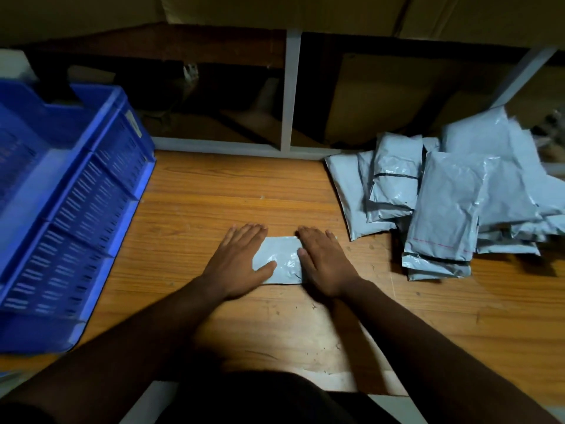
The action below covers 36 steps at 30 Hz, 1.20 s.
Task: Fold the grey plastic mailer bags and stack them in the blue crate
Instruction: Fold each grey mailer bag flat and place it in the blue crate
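Observation:
A small folded grey mailer bag (280,259) lies flat on the wooden table in front of me. My left hand (238,261) presses on its left edge with straight fingers, thumb lying across the bag. Flat on the bag's right edge rests my right hand (324,261), also with straight fingers. A heap of several grey mailer bags (449,197) is piled at the right of the table. The blue crate (76,209) stands at the left, its slotted side wall facing me; its inside is mostly out of view.
The wooden table (214,191) runs between crate and heap. A white shelf frame (290,96) rises behind it, with dark compartments and brown cardboard boxes (379,99) inside. The table's near edge sits just above my lap.

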### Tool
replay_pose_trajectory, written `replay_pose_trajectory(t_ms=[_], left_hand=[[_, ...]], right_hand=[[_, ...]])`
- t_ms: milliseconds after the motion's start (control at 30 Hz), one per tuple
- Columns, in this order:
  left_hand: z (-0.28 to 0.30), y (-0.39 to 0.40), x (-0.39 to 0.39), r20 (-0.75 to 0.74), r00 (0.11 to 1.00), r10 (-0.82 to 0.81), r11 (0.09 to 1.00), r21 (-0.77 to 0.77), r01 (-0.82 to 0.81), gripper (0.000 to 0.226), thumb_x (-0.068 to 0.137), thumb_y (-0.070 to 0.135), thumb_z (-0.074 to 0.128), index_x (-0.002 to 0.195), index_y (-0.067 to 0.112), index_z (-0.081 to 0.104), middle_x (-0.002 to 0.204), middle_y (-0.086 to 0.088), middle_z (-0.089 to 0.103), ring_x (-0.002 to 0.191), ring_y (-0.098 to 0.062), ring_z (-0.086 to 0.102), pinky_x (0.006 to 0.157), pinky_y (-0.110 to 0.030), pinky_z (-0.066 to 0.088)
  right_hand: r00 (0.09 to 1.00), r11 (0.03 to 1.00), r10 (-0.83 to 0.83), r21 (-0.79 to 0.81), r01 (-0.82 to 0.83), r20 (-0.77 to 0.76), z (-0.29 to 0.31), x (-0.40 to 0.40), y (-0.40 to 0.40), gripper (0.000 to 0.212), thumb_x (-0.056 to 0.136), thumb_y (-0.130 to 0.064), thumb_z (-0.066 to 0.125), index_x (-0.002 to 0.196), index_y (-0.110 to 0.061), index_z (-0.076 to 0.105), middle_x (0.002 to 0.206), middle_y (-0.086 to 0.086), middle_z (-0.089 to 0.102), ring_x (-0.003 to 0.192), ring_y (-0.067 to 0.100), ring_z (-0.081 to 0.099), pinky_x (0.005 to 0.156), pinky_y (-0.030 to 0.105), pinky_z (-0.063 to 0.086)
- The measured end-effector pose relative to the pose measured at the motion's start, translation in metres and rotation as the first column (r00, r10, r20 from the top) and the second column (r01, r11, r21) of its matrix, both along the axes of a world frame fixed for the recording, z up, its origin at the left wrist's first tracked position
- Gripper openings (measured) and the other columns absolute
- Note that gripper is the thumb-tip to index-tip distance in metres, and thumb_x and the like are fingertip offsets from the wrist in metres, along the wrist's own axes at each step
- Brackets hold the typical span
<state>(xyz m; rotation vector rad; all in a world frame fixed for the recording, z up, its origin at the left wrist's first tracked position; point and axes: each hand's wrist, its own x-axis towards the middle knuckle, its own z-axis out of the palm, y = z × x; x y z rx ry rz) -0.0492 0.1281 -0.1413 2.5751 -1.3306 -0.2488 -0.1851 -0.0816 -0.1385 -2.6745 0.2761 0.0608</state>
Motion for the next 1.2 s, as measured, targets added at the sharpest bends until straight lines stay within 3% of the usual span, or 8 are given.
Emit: replay_pose_trajectory(t_ms=[100, 200, 300, 400, 633, 767, 867, 1200], left_hand=[[0.015, 0.019, 0.014, 0.019, 1.000, 0.001, 0.998, -0.055, 0.000, 0.068, 0.082, 0.069, 0.052, 0.138, 0.031, 0.059, 0.132, 0.011, 0.058, 0.136, -0.012, 0.043, 0.128, -0.044, -0.003], [0.031, 0.023, 0.032, -0.064, 0.998, -0.027, 0.998, -0.052, 0.024, 0.073, 0.074, 0.075, 0.061, 0.135, 0.036, 0.059, 0.120, 0.015, 0.056, 0.125, -0.011, 0.045, 0.122, -0.036, 0.004], [0.053, 0.026, 0.041, -0.021, 0.999, -0.040, 0.979, -0.199, 0.035, 0.061, 0.075, 0.062, 0.074, 0.130, 0.036, 0.064, 0.112, 0.016, 0.051, 0.113, -0.014, 0.048, 0.099, -0.034, 0.034], [0.055, 0.037, 0.028, 0.272, 0.962, 0.001, 0.943, -0.321, 0.090, 0.037, 0.083, 0.038, 0.076, 0.117, 0.025, 0.071, 0.116, 0.003, 0.059, 0.106, -0.022, 0.053, 0.086, -0.038, 0.041], [0.006, 0.060, -0.012, 0.147, 0.988, -0.036, 0.961, -0.265, 0.075, 0.036, 0.083, 0.044, 0.075, 0.109, 0.019, 0.071, 0.126, -0.004, 0.063, 0.119, -0.026, 0.059, 0.106, -0.040, 0.042], [0.016, 0.037, -0.012, 0.135, 0.990, 0.044, 0.923, -0.384, 0.012, 0.019, 0.096, 0.029, 0.061, 0.106, 0.017, 0.070, 0.127, -0.005, 0.064, 0.124, -0.027, 0.058, 0.113, -0.042, 0.040], [0.014, 0.001, 0.002, 0.100, 0.991, 0.095, 0.959, -0.276, -0.064, 0.040, 0.104, 0.027, 0.040, 0.132, 0.015, 0.066, 0.148, -0.004, 0.057, 0.143, -0.025, 0.047, 0.121, -0.045, 0.033], [-0.019, -0.014, 0.000, 0.141, 0.979, 0.146, 0.979, -0.160, -0.123, 0.052, 0.107, 0.031, 0.030, 0.146, 0.007, 0.056, 0.153, -0.009, 0.053, 0.147, -0.026, 0.044, 0.121, -0.046, 0.034]], right_hand=[[0.989, 0.985, 0.105, -0.124, -0.118, -0.108, 0.022, -0.003, -0.013, 0.066, 0.100, -0.049, 0.031, 0.153, -0.012, 0.046, 0.148, 0.011, 0.055, 0.132, 0.035, 0.052, 0.108, 0.049, 0.042], [0.976, 0.966, 0.109, -0.212, -0.149, -0.189, 0.052, 0.016, -0.017, 0.062, 0.092, -0.047, 0.064, 0.148, -0.020, 0.052, 0.130, 0.009, 0.063, 0.119, 0.036, 0.058, 0.095, 0.041, 0.048], [0.986, 0.954, 0.125, -0.286, -0.088, 0.114, 0.081, 0.022, -0.016, 0.042, 0.081, -0.035, 0.080, 0.118, -0.019, 0.069, 0.108, 0.007, 0.064, 0.100, 0.033, 0.060, 0.078, 0.042, 0.051], [0.937, 0.932, 0.075, -0.359, 0.056, 0.342, 0.074, 0.015, 0.004, 0.022, 0.086, -0.024, 0.074, 0.103, -0.017, 0.063, 0.101, 0.007, 0.058, 0.087, 0.030, 0.055, 0.064, 0.041, 0.047], [0.960, 0.987, 0.004, -0.153, 0.040, 0.279, 0.017, -0.027, 0.033, 0.042, 0.094, -0.061, 0.061, 0.093, -0.019, 0.063, 0.126, 0.003, 0.062, 0.114, 0.026, 0.057, 0.094, 0.043, 0.045], [0.938, 0.986, 0.001, -0.158, 0.057, 0.346, 0.021, 0.006, 0.036, 0.032, 0.101, -0.036, 0.056, 0.122, -0.015, 0.068, 0.140, 0.006, 0.062, 0.129, 0.035, 0.055, 0.107, 0.046, 0.043], [0.976, 0.986, 0.003, -0.164, 0.033, 0.217, 0.014, 0.043, 0.046, 0.050, 0.106, -0.035, 0.041, 0.151, -0.014, 0.049, 0.163, 0.007, 0.041, 0.153, 0.034, 0.029, 0.122, 0.051, 0.027], [0.999, 0.971, -0.031, -0.237, 0.038, 0.035, -0.008, 0.051, 0.060, 0.056, 0.111, -0.034, 0.027, 0.161, -0.010, 0.033, 0.167, 0.010, 0.030, 0.157, 0.030, 0.023, 0.127, 0.050, 0.015]])
